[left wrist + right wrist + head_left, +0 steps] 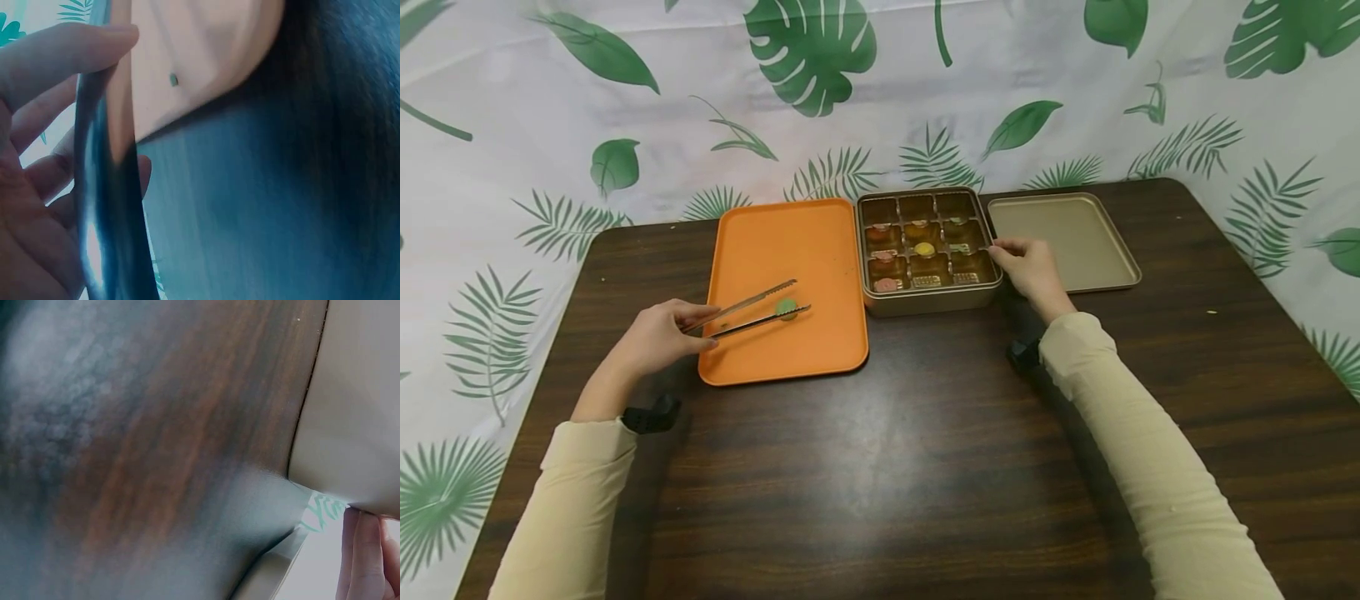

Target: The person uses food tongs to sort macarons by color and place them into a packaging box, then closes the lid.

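My left hand (pixel 658 337) holds metal tongs (pixel 741 310) over an orange tray (pixel 790 358). The tongs' arms are spread, with a green round sweet (pixel 786 308) between their tips; whether they touch it cannot be made out. In the left wrist view, thumb and fingers pinch the tongs (pixel 109 187). At the tray's right stands a gold tin (pixel 932 302) with a divided insert, its front and middle compartments holding pink, yellow and green sweets. My right hand (pixel 1030 271) grips the tin's right rim with its fingertips; in the right wrist view the fingers (pixel 365 556) meet the tin's edge.
A flat gold lid (pixel 1052 237) lies to the right of the tin. Small crumbs (pixel 174 79) dot the tray. All stands on a dark wooden table (pixel 880 467), with a leaf-patterned cloth (pixel 685 108) behind its back edge.
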`<state>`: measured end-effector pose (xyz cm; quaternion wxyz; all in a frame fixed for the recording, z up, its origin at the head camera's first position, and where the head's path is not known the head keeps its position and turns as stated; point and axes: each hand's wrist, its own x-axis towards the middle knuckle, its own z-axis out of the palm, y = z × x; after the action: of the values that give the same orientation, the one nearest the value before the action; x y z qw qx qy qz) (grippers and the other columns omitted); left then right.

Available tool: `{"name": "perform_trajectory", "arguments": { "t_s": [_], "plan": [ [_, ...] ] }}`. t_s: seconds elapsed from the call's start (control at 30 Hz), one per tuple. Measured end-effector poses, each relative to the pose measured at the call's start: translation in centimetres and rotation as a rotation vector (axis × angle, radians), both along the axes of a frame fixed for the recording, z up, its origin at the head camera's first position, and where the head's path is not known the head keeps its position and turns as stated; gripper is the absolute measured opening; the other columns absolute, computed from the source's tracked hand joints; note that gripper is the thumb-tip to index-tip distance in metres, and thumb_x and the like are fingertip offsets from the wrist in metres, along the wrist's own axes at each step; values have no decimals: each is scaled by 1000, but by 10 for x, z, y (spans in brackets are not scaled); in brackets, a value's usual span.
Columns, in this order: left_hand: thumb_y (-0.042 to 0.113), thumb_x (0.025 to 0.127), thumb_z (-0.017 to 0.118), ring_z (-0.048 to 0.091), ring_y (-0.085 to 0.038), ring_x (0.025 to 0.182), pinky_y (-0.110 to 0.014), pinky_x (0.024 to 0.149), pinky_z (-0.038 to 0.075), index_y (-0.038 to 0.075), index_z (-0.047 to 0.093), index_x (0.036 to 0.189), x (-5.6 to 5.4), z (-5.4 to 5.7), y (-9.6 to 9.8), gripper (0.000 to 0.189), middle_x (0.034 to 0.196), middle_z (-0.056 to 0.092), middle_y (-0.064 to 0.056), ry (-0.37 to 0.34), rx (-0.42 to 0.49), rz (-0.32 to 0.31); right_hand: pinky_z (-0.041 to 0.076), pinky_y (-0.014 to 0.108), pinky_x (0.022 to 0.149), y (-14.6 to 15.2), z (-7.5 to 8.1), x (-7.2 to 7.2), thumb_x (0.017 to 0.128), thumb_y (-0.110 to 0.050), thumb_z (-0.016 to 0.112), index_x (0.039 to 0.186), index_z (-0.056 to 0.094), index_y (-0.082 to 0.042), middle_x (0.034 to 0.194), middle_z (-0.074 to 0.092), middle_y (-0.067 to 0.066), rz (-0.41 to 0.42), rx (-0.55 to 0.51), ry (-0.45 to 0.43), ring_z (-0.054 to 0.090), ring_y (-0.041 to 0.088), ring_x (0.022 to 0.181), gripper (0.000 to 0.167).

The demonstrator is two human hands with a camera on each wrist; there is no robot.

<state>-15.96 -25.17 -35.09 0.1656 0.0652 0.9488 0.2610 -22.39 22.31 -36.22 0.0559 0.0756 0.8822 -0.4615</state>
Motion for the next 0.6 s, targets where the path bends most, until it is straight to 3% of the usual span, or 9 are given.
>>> {"name": "perform_trajectory", "arguments": {
  "t_s": [0.6],
  "plan": [
    [22, 84, 73, 56, -32, 102, -43, 81, 47, 4, 59, 131, 2, -10, -3, 53, 119, 58, -24, 25, -26, -41, 43, 44, 100, 0, -2, -1, 100, -25, 49, 135, 51, 3, 138, 50, 25, -16, -12, -10, 49, 34, 124, 45]
  ]
}}
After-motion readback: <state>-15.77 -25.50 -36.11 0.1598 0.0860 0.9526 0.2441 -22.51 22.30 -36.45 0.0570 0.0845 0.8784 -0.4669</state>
